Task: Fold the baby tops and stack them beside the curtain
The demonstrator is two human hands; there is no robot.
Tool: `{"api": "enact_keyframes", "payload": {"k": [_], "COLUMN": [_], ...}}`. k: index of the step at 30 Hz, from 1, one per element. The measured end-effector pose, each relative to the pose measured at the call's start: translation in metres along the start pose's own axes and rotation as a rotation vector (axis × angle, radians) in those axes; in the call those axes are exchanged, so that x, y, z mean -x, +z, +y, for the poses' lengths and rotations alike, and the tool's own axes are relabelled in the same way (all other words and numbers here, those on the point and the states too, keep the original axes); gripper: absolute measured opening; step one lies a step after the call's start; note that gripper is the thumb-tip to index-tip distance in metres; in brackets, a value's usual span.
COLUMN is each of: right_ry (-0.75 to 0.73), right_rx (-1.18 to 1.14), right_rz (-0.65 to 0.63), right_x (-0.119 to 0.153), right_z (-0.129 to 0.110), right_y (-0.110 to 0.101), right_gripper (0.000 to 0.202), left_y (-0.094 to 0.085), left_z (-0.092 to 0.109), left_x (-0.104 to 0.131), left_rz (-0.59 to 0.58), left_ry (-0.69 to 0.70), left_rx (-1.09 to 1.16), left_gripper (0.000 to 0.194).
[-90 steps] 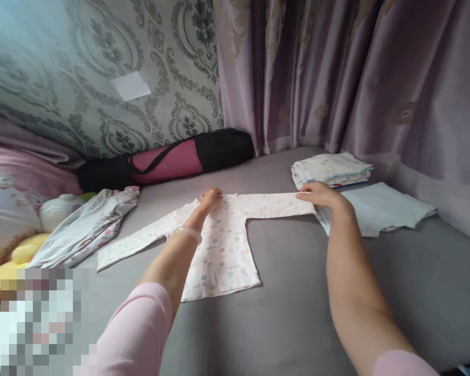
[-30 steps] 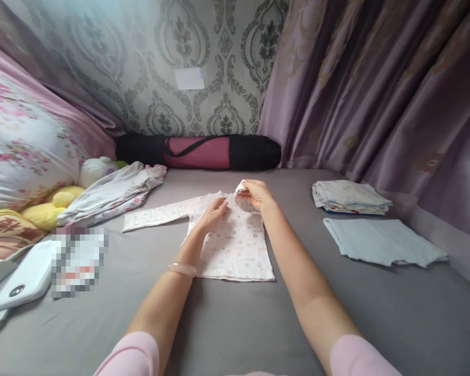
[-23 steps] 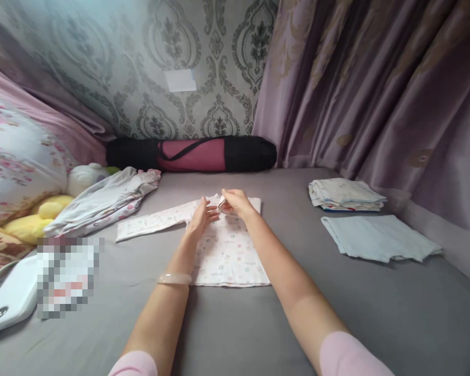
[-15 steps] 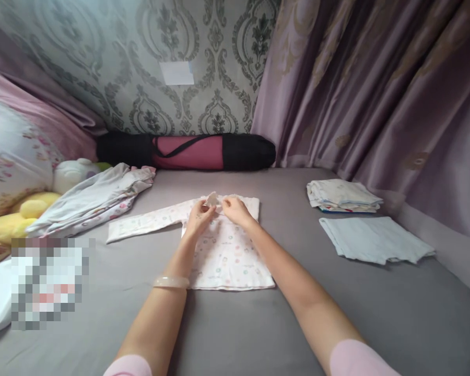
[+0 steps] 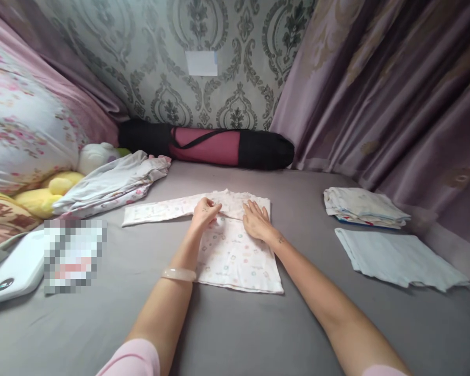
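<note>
The person's right hand (image 5: pixel 256 221) is lying palm down on the small printed shirt (image 5: pixel 235 250), its fingers (image 5: pixel 254 209) spread flat and released, gripping nothing, the tips pressing on the sleeve that is folded across the chest of the garment. The left hand (image 5: pixel 206 211) is resting just beside it, fingers loosely curled with the tips touching the cloth near the collar; whether they are pinching a bit of fabric cannot be told. A pale bangle (image 5: pixel 178 274) is sitting on the left wrist. The shirt is lying flat on the grey bed sheet (image 5: pixel 235 324) directly under both sets of fingers, white with small coloured dots, its hem running back toward the person and its other sleeve (image 5: pixel 156 211) stretching out straight to the left of the left fingers. Well off to the right of the right fingers are lying a folded stack of clothes (image 5: pixel 362 207) and a pale blue cloth (image 5: pixel 395 258); to the left of the left fingers, a loose heap of garments (image 5: pixel 113 183).
</note>
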State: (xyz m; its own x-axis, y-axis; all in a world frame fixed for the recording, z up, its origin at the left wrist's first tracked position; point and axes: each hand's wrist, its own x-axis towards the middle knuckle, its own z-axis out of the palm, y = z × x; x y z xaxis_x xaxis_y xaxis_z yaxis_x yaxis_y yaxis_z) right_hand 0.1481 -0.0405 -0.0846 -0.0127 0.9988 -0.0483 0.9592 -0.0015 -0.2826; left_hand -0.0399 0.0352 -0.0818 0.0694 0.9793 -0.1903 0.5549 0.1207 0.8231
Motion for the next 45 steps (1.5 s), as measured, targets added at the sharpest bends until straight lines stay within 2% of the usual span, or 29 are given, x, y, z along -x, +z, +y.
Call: {"api": "enact_keyframes", "payload": {"k": [3,6,8,9,11,13,16,21,28,35,39,45], "right_ry": [0.021,0.021,-0.020,-0.045,-0.088,-0.106,-0.099,-0.033,0.138,0.217,0.233,0.379], "right_rx": [0.019,0.052,0.045,0.037,0.025,0.024,0.023,0.020,0.082,0.146,0.139,0.150], "right_rz": [-0.013,0.030,0.034,0.029,0.010,-0.011,-0.028,-0.010,0.004,0.006,0.054,0.094], "right_x": [-0.001,-0.004,-0.007,-0.009,-0.011,-0.012,-0.011,-0.005,-0.002,0.001,0.005,0.009], "right_z": [-0.004,-0.020,-0.033,-0.038,-0.047,-0.050,-0.046,-0.034,-0.011,0.017,0.024,0.031], "right_y": [-0.002,-0.003,-0.001,0.001,0.006,0.012,0.018,0.019,0.011,0.003,0.006,0.003], "right_gripper": [0.058,0.058,0.058,0.058,0.059,0.061,0.063,0.066,0.073,0.072,0.070,0.071], "left_y": [0.001,0.001,0.002,0.003,0.007,0.013,0.022,0.020,0.019,0.018,0.015,0.010], "left_z": [-0.001,0.001,0.002,0.001,-0.002,-0.009,-0.020,-0.028,-0.020,-0.016,-0.016,-0.016], "left_x": [0.003,0.007,0.008,0.008,0.004,-0.001,-0.006,-0.004,0.004,0.008,0.010,0.009], "left_rz": [0.075,0.212,0.323,0.342,0.253,0.094,-0.029,-0.035,-0.073,-0.083,-0.082,-0.078], "left_ry": [0.124,0.252,0.436,0.550,0.729,0.789,0.748,0.741,0.597,0.548,0.534,0.485], "left_rx": [-0.149,-0.386,-0.505,-0.529,-0.525,-0.522,-0.547,-0.564,-0.701,-0.757,-0.756,-0.752], "left_gripper": [0.028,0.042,0.049,0.049,0.048,0.051,0.055,0.050,0.045,0.045,0.045,0.046]}}
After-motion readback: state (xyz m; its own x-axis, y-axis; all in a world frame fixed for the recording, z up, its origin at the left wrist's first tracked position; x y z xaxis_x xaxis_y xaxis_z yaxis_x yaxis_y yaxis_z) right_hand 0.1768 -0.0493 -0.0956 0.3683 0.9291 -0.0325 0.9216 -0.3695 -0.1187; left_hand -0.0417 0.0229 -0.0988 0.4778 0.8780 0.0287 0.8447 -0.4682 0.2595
